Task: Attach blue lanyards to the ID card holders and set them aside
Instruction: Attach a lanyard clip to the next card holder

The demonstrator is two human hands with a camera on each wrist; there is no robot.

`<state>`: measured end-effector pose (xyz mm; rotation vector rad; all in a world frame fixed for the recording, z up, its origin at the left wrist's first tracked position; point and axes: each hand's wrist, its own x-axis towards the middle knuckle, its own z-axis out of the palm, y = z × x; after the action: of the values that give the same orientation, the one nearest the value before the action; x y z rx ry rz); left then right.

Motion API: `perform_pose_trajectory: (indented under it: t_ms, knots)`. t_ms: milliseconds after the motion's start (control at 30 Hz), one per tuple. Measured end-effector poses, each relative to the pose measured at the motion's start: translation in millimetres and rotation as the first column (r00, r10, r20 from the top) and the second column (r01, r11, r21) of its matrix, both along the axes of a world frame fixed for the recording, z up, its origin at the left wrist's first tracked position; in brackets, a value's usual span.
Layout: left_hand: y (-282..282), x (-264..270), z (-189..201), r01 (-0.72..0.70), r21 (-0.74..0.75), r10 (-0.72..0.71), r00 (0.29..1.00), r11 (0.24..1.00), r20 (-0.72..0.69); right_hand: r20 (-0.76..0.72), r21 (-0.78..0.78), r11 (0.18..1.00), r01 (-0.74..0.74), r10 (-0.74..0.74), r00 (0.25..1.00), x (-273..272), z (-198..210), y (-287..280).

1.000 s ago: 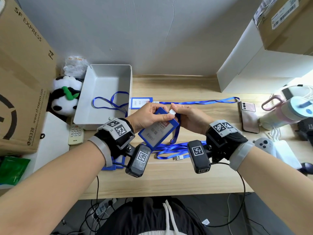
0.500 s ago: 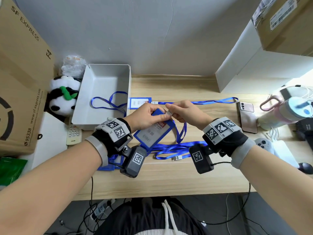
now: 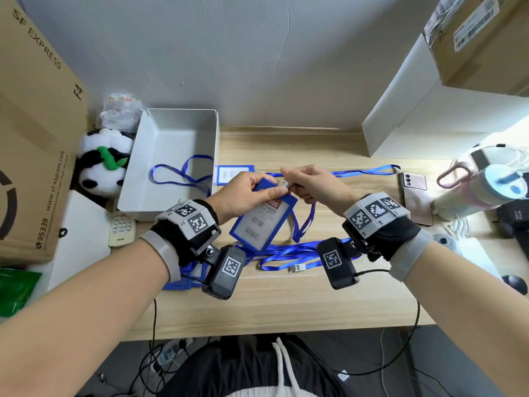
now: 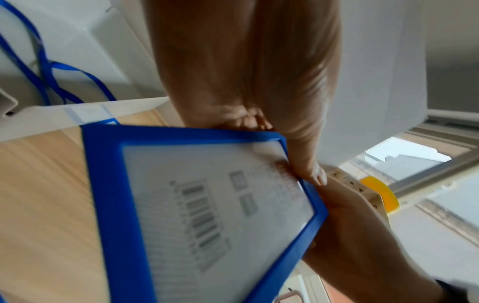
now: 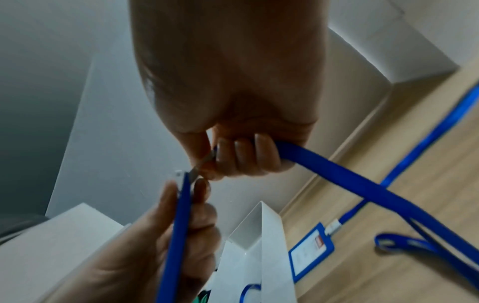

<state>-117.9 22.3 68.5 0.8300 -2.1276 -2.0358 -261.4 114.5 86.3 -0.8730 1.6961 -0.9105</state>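
Observation:
My left hand [image 3: 270,187] grips the top of a blue ID card holder [image 3: 260,224], which hangs tilted above the desk. In the left wrist view the holder [image 4: 207,215] shows a barcode card inside. My right hand [image 3: 289,182] pinches the metal clip [image 3: 283,183] of a blue lanyard [image 3: 307,224] against the holder's top edge. In the right wrist view the lanyard strap [image 5: 337,170] runs out of the curled fingers, and the clip [image 5: 204,162] meets the holder's edge [image 5: 181,215]. Whether the clip is latched I cannot tell.
A white tray [image 3: 171,204] at the left holds one lanyard [image 3: 183,173]. A card holder with a lanyard attached [image 3: 234,174] lies behind my hands. Loose lanyards [image 3: 286,253] and spare holders [image 3: 186,277] lie near my wrists. A phone [image 3: 415,196] and a bottle [image 3: 481,190] sit at the right.
Both hands have carried the holder a little up and away from me. The right hand now pinches the clip at the holder's top edge instead of covering it.

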Motion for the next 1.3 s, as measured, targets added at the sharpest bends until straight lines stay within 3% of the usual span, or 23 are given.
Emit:
perform_pose_trajectory:
  t_ms: [100,267,500,633,800,1067,1167,1300]
  knots:
    - [-6.2,4.1,-2.8,-0.010,0.122,0.010,1.000,0.993,0.001,-0.129,-0.058,0.998,0.016,-0.024,0.991,-8.6,1.8,-0.1]
    - [-10.7,10.2,-9.0,-0.005,0.118,-0.002,0.998,0.993,0.057,-0.186,-0.060,0.998,-0.037,0.025,0.982,-21.5,1.7,4.2]
    - [-10.9,7.1,-8.2,0.038,0.029,-0.041,0.996,0.999,0.080,-0.102,0.050,0.996,-0.075,0.080,0.992,-23.4,-6.2,2.7]
    - [-12.4,8.8,-9.3,0.040,0.036,-0.043,0.997,0.999,0.068,0.062,0.028,0.995,-0.093,0.091,0.994,-22.9,-7.6,4.7]
    - [-12.5,8.5,-9.4,0.084,0.036,-0.086,0.993,0.996,0.078,0.047,0.026,0.993,-0.115,0.114,0.992,-26.6,-13.5,4.1]
    - [-11.5,4.9,-6.9,0.133,0.033,-0.136,0.987,0.991,0.084,0.192,0.039,0.993,-0.114,0.105,0.976,-29.2,-20.2,6.9]
    - [-12.3,7.2,-7.1,0.148,0.046,-0.152,0.983,0.988,0.100,0.132,0.050,0.993,-0.108,0.101,0.986,-27.8,-19.5,6.9]
    - [-8.0,9.0,-4.6,0.168,0.091,-0.175,0.982,0.982,0.076,-0.124,0.129,0.986,-0.106,0.123,0.985,-24.3,-21.6,4.9]
